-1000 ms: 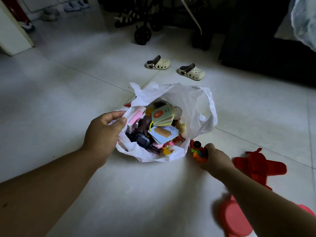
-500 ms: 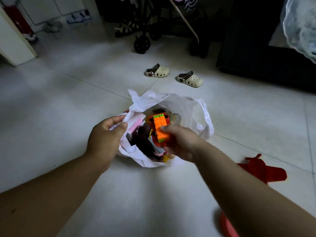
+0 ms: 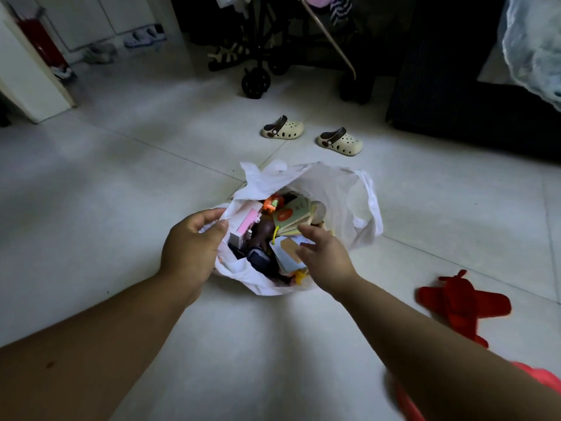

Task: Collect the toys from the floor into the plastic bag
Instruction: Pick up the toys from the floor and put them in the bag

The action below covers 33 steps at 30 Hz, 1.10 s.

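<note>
Peeking out from under the right forearm, at the near right edge, is a pinkish-red thing [image 3: 543, 376] on the floor [image 3: 121, 192]; most of it is hidden, so I cannot say what it is. A little farther off, to the right, lies a red toy plane [image 3: 461, 302], flat on the tiles. Its body runs roughly near to far and its wings spread left and right.

Both arms stretch toward the white plastic bag [image 3: 343, 189], which sits in the middle of the floor with its mouth open. The left hand [image 3: 191, 247] pinches the bag's near-left rim between thumb and fingers [image 3: 219, 226]. The right hand [image 3: 326, 264] hovers over the mouth, fingers [image 3: 305, 233] loosely spread and holding nothing; whether they brush the flash cards [image 3: 290, 215] beneath I cannot tell. An orange toy [image 3: 270, 205] and a pink box [image 3: 246, 223] also lie inside among darker pieces.

By my reckoning the plane comes next. It lies right of the free right hand and somewhat nearer, well apart from the bag, so that hand is plainly the closer one, while the left keeps the mouth open.

Beyond the bag stand two cream clogs [image 3: 283, 128], and farther back a stroller [image 3: 258, 80] in shadow.
</note>
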Motion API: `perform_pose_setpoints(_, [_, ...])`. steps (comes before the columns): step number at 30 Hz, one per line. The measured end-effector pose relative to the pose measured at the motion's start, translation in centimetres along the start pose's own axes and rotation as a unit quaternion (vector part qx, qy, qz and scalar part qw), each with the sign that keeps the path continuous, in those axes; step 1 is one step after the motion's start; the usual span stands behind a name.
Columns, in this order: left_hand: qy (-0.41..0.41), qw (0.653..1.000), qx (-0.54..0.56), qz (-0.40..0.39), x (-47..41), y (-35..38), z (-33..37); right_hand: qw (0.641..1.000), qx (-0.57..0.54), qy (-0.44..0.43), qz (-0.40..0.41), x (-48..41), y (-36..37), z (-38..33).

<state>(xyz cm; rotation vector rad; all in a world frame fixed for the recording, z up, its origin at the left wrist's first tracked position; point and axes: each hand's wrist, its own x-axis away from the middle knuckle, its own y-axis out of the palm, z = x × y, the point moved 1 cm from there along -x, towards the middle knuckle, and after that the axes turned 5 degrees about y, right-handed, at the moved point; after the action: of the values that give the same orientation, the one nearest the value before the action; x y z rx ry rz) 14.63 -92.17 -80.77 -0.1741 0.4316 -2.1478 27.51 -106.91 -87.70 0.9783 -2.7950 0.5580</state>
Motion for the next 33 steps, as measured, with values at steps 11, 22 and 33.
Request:
perform_pose_setpoints(11, [0.01, 0.999, -0.026, -0.021, 1.9, 1.7, 0.4, 0.872, 0.483, 0.061, -0.053, 8.1, -14.1, 10.7])
perform_pose_setpoints(22, [0.01, 1.0, -0.021, -0.021, 2.4, 1.8, 0.1, 0.794, 0.558, 0.143, -0.196, 11.7, -13.2, 14.5])
perform_pose_setpoints(33, [0.005, 1.0, 0.009, -0.024, 2.5, 2.5, -0.6, 0.846, 0.493, 0.054, -0.194, 12.0, -6.7, 15.0])
